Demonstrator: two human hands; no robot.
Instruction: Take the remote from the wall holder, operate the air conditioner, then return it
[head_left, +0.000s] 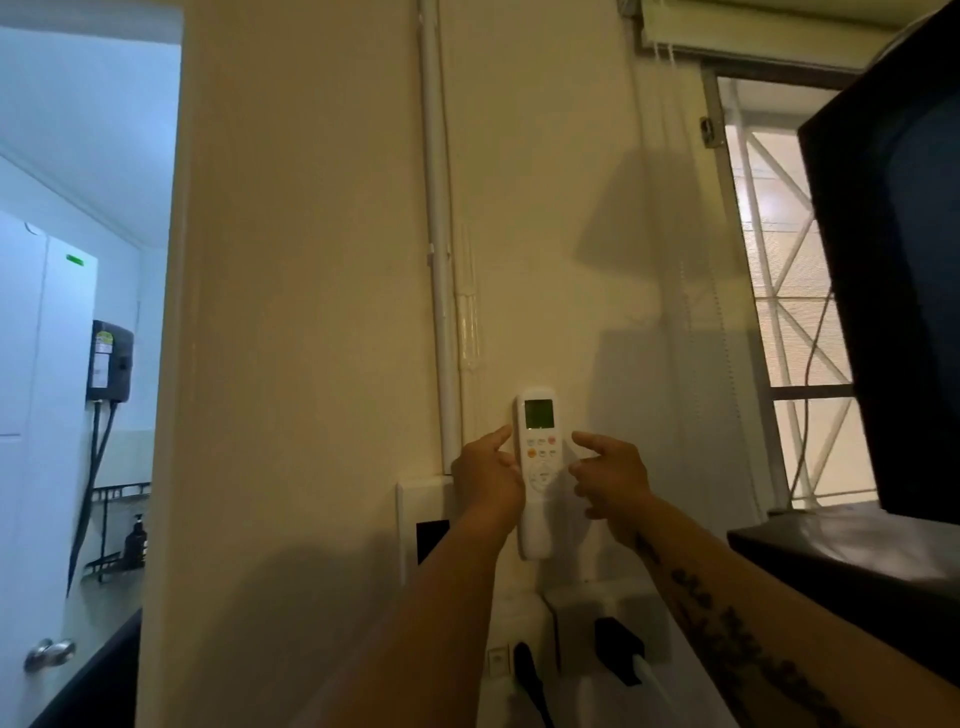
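Two bare forearms rise from the lower edge of the head view toward a cream wall (311, 260); the right one bears dark tattoo lettering. Left hand (485, 475) lies against the left edge of the white remote (537, 467), index finger extended up beside the display and the other fingers curled, its grip loose and closed on nothing. Right hand (613, 478) hovers just right of the remote, index finger pointing toward the button area, its grip likewise released; whether the fingertip touches the casing cannot be told. Remote stands upright on the wall, greenish screen at the top, coloured buttons below, lower end seated in the wall holder (535, 551). White conduit (441, 260) runs vertically above the left hand. Black plugs (618, 649) sit in sockets below the holder. Barred window (789, 312) and a dark screen (893, 260) occupy the right; a doorway at left shows a door knob (49, 652).
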